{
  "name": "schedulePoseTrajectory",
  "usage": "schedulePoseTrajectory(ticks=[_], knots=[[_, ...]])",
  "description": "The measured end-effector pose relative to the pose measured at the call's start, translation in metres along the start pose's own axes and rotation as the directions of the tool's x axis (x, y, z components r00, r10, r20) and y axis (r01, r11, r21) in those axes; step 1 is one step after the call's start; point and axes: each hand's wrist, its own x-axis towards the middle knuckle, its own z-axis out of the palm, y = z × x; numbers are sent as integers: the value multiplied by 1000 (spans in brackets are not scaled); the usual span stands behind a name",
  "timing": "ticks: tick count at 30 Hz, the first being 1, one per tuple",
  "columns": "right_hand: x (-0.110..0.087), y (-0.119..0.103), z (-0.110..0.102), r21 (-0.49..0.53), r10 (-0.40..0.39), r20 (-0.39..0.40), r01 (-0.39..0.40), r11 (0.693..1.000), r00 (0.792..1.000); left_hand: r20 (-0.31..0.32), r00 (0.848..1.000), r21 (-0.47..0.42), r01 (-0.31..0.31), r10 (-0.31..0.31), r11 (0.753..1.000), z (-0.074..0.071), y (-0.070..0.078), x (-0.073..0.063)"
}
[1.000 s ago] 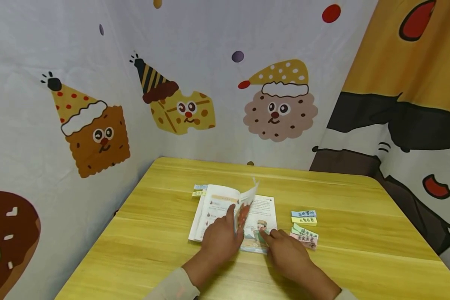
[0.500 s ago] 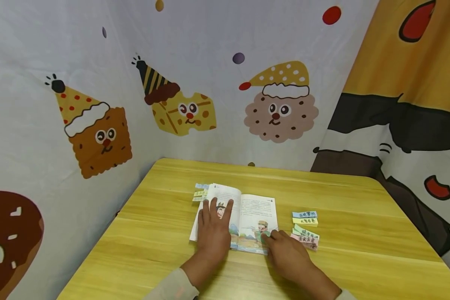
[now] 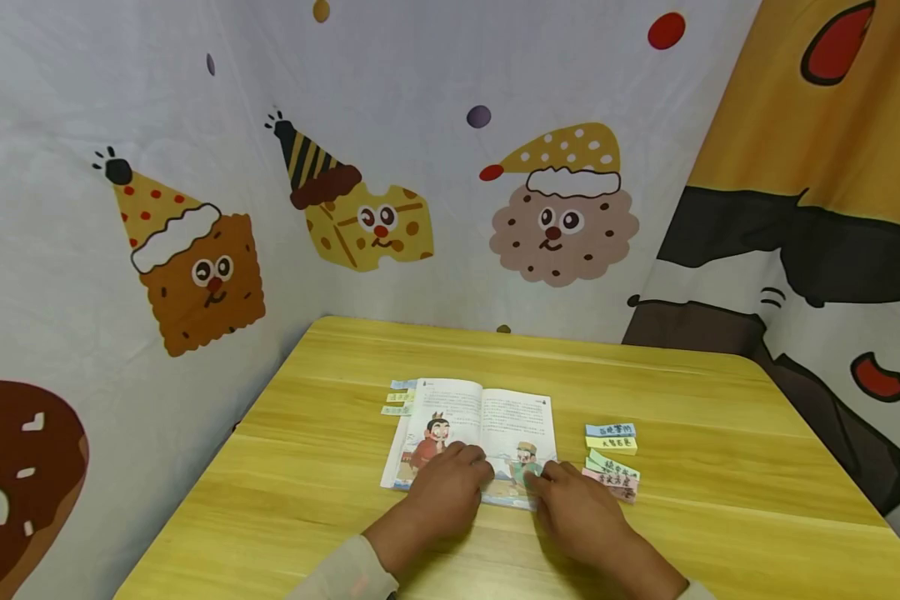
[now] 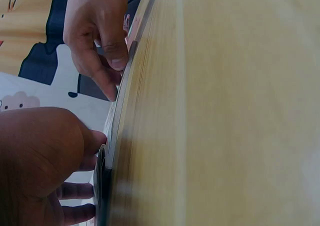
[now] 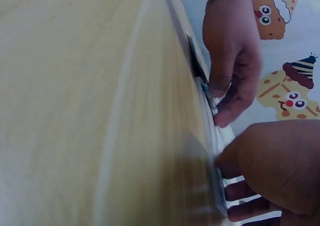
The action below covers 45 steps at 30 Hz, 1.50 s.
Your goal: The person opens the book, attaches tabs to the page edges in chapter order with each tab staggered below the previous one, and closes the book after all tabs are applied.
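Observation:
An open picture book (image 3: 450, 398) lies on the wooden table, with a figure in red on its left page and one in green on its right. My left hand (image 3: 453, 487) rests on the bottom of the left page near the spine. On the lower outer corner of the right page, the fingers of my right hand (image 3: 581, 508) press down. Seen low in the left wrist view, my left hand's fingers meet the book's edge (image 4: 102, 186). The right wrist view has my right hand (image 5: 280, 161) with its fingertips on the book.
Coloured tabs (image 3: 401, 397) stick out from the book's left side. To its right lie handwritten paper strips: blue (image 3: 610, 431), yellow (image 3: 611, 446), green (image 3: 609, 464) and pink (image 3: 617, 485). A cartoon-printed curtain (image 3: 450, 308) hangs behind the table (image 3: 330, 517).
A lifted page has been turned over to the left and now lies flat. My left hand swept across it, then came down toward its bottom edge by the spine. My right hand stayed in place.

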Motion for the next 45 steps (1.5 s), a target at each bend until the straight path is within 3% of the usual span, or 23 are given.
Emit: schedulePoseTrajectory(ticks=[7,14,20,23,26,30,34,36,38,39,41,43,45], knots=[[-1,10,-7,68,-2,69,-3,998,998,55,997,-22,51,-50,998,1,2,4],[0,18,-12,131,-50,81,39,991,996,37,998,-17,41,-41,999,4,2,5],[4,20,-13,121,16,62,-24,992,998,32,999,-22,34,-34,999,4,3,7],[6,20,-10,88,52,-11,-51,995,999,43,998,-23,45,-44,999,3,5,8],[9,19,-8,58,56,-146,-48,997,988,52,997,-20,61,-60,998,2,6,8],[13,17,-7,50,9,-307,7,999,952,55,997,2,62,-62,998,2,6,8],[15,12,-5,68,-15,-431,48,997,902,46,997,-2,70,-70,998,4,6,8],[14,9,-3,99,38,-472,11,995,881,26,997,-15,79,-79,997,5,6,9],[12,7,0,138,104,-475,-43,989,874,18,995,-31,98,-98,995,5,6,10],[10,6,0,160,133,-455,-66,985,881,16,994,-36,110,-110,993,6,6,10],[8,6,1,191,162,-368,-97,977,916,21,990,-41,137,-137,990,6,6,10],[6,9,3,194,127,-252,-78,978,959,38,985,-49,171,-169,984,5,6,11],[5,13,5,194,76,-132,-49,980,988,43,980,-57,195,-193,979,4,6,10]])
